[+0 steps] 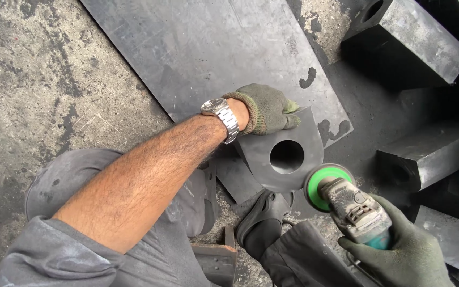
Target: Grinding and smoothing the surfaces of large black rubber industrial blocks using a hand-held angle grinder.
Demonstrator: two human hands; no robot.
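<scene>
- Looks like a rough workshop or fabrication yard: stained, grimy concrete floor [38,79] all over the left.
- Big dark sheet [197,48] lying flat at the far middle.
- Heavy dark blocks [426,42] with bored holes stacked on the right.
- Angle grinder [354,210] out, near right.

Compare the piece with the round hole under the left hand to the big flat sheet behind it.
The holed piece is small, has a rounded lower edge and a round hole; the flat sheet is far larger, straight-edged and unpierced. The left hand presses on the piece; the sheet lies untouched. Both are dark grey and dusty.
</scene>
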